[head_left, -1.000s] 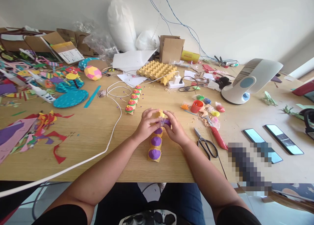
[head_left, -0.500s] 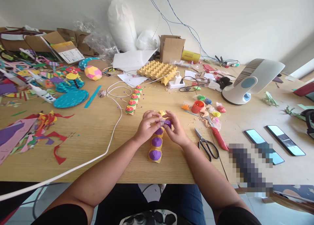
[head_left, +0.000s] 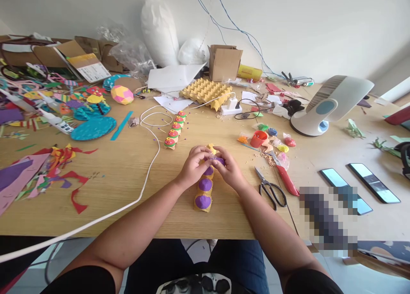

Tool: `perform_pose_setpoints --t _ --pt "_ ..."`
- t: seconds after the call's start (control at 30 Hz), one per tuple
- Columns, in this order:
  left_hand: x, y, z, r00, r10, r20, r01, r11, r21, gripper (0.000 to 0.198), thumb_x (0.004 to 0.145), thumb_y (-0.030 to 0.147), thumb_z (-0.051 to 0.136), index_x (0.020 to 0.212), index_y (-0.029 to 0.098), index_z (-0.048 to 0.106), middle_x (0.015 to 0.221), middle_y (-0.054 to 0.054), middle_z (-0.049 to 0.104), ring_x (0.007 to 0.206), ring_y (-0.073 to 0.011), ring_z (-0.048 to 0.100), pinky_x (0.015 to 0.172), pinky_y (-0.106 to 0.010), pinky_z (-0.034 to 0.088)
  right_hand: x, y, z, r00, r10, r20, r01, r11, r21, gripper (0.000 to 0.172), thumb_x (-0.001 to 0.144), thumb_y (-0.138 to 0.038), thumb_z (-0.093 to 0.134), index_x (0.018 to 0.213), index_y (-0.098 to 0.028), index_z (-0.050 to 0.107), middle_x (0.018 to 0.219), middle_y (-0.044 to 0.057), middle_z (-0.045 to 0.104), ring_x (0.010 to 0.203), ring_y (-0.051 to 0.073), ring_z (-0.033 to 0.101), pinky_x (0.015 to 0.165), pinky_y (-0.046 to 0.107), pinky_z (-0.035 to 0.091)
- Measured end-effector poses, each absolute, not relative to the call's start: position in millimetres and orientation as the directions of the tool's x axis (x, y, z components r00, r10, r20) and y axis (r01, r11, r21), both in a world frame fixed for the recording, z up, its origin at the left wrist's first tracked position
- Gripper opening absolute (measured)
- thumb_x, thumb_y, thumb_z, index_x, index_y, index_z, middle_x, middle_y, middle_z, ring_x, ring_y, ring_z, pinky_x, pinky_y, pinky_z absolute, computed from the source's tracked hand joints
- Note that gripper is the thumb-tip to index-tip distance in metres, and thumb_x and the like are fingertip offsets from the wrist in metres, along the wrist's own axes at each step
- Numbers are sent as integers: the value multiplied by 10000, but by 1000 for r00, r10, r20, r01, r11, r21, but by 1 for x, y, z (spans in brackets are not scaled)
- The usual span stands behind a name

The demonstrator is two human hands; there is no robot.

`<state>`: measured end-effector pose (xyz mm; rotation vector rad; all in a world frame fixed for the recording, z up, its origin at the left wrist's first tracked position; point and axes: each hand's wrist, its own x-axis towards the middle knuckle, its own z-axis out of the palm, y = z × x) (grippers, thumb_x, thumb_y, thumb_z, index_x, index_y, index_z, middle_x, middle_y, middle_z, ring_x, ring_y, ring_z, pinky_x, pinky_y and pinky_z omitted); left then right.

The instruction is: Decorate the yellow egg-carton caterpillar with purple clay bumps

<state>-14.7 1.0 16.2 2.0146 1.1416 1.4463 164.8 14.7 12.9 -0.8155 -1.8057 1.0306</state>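
Note:
Both hands meet above the table around a small clear bag of purple clay [head_left: 219, 160]. My left hand [head_left: 194, 166] pinches the bag's clear plastic end. My right hand [head_left: 231, 171] has its fingers closed around the purple part. Below them lies an egg-carton strip [head_left: 209, 207], its nearer bumps capped with purple clay [head_left: 205, 184] and its far end bare yellow. My fingers partly hide the bag and the middle of the strip.
A decorated red-and-green egg-carton strip [head_left: 174, 130] lies beyond my left hand. Black-handled scissors [head_left: 270, 189], a red-handled knife [head_left: 287, 180] and a red cup [head_left: 259, 139] are to the right. A white cable [head_left: 141, 191] crosses the left side; a fan [head_left: 326, 110] stands far right.
My fingers have drawn slightly closer together over the bag, and less of the purple clay shows. The strip and the other things on the table stay in place.

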Motion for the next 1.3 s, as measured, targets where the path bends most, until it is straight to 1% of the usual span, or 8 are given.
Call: perform_pose_setpoints --t 0.2,0.4,0.5,0.57,0.73,0.93,1.13,1.3 --pt "-16 1 14 85 833 546 338 -540 771 179 979 376 599 966 224 692 1120 -82 649 1196 -227 582 1109 -421 443 168 17 17 -343 858 382 156 453 -877 422 960 -440 618 1331 -243 581 946 29 645 867 184 610 819 327 495" --pt "-23 11 4 -225 893 390 172 -358 918 276 973 462 578 1033 200 641 1068 -65 673 1021 -181 654 948 -318 527 172 17 21 -217 901 375 214 419 -883 351 981 -431 569 1271 -242 624 947 34 634 857 190 592 820 338 491" --pt "-20 10 5 -187 919 348 160 -321 934 296 962 479 590 1021 194 641 1017 -61 689 956 -174 667 886 -301 539 172 16 22 -230 895 383 223 431 -874 342 974 -426 584 1261 -244 622 965 42 642 889 202 597 842 349 489" --pt "-18 6 9 -142 911 388 190 -359 914 273 964 459 594 1004 194 651 1011 -62 685 955 -175 662 890 -307 540 171 15 22 -241 893 381 193 429 -882 349 969 -438 593 1260 -246 606 978 44 646 894 202 596 837 347 487" --pt "-14 -1 18 1 873 487 212 -476 853 216 974 393 598 1022 203 691 1088 -86 655 1054 -195 643 925 -338 548 167 13 20 -294 912 287 -12 297 -955 380 970 -540 564 1216 -252 524 880 9 618 764 160 558 712 301 471" --pt "-16 0 16 72 852 518 307 -513 801 155 933 336 663 1015 225 735 1114 -88 677 1135 -229 628 1055 -430 495 166 10 23 -319 914 250 -45 249 -967 417 955 -598 562 1187 -255 513 791 -30 547 673 135 486 644 274 423" --pt "-18 1 17 101 831 546 348 -544 763 158 903 330 708 1024 244 765 1119 -85 680 1138 -235 626 1053 -433 492 169 9 29 -317 936 154 -75 137 -988 309 962 -503 547 1150 -258 550 876 7 613 766 162 546 720 300 467" --pt "-17 0 22 96 785 612 403 -593 697 115 901 315 717 987 258 769 1064 -69 697 1086 -228 629 1011 -429 499 172 12 31 -380 923 63 -221 -25 -975 325 858 -428 668 1119 -260 573 947 14 630 760 152 567 668 278 480"
